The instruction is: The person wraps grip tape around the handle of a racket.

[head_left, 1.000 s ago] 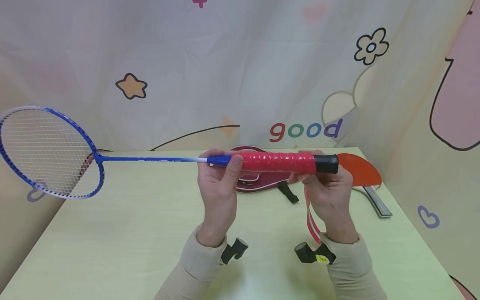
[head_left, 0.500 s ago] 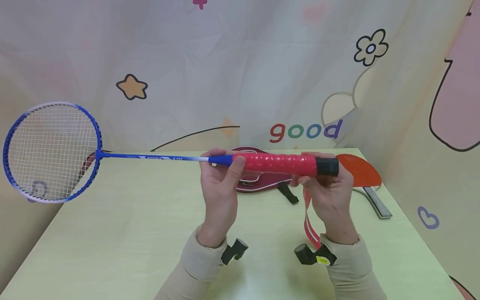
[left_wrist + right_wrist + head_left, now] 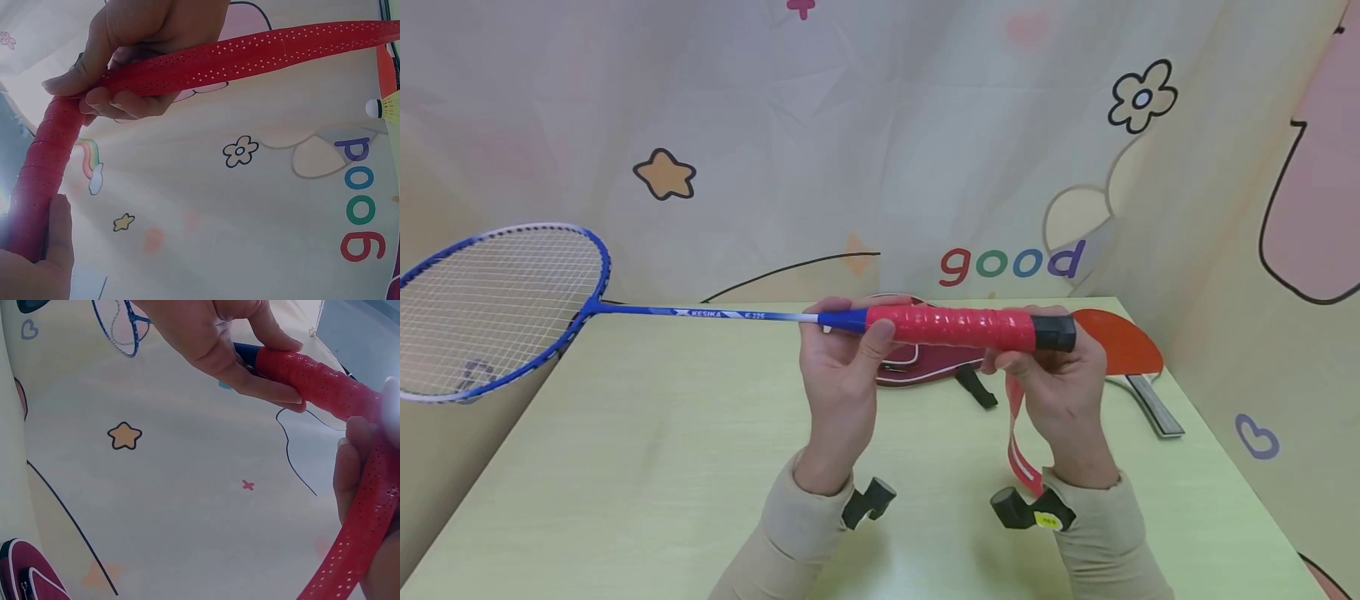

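Note:
A blue-and-white badminton racket (image 3: 842, 322) is held level above the table, its strung head out to the left. Red perforated grip tape (image 3: 955, 327) winds round its handle in overlapping turns, up to the black butt end. My left hand (image 3: 841, 383) grips the handle near the blue cone, thumb along the near side. By the butt, my right hand (image 3: 1063, 400) pinches the tape between thumb and fingers. From there a loose length of the tape (image 3: 250, 62) runs off in the left wrist view and hangs toward the right wrist in the head view.
Behind the handle lies a maroon racket bag (image 3: 928, 367) with a black strap (image 3: 976, 387). A red table tennis bat (image 3: 1120, 343) lies at the table's right. At the left wrist view's right edge is a yellow shuttlecock (image 3: 389, 109). A printed cloth (image 3: 775, 150) backs the table.
The racket has rolled about its shaft: its head turned face-on, then tilted the other way, and the lettering on the shaft came into view. Both hands stay almost in place.

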{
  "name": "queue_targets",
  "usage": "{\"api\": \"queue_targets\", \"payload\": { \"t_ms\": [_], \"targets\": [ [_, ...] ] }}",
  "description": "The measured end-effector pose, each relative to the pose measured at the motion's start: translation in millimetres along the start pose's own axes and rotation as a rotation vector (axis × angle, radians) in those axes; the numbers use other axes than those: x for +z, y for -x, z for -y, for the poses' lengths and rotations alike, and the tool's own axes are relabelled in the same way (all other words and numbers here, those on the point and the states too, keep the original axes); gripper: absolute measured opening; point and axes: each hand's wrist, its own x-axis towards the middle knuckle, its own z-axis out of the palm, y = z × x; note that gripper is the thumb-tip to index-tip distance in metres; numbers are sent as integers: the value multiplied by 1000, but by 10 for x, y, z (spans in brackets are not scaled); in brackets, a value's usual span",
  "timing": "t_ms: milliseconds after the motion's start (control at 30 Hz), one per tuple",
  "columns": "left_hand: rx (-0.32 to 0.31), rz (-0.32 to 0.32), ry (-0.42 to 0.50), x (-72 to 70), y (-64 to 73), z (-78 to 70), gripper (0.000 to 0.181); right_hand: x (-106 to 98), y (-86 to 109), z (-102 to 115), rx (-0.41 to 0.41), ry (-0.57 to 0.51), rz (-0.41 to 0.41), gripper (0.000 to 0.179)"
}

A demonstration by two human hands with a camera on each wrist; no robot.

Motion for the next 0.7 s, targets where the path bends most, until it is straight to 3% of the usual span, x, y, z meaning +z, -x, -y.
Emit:
{"api": "queue_targets", "payload": {
  "t_ms": [233, 700],
  "targets": [
    [-14, -76, -22, 8, 10, -7, 54, -21, -16, 3, -9, 19, 37, 29],
    [-30, -73, 26, 20, 1, -12, 50, -4, -36, -28, -31, -30, 12, 14]
  ]
}}
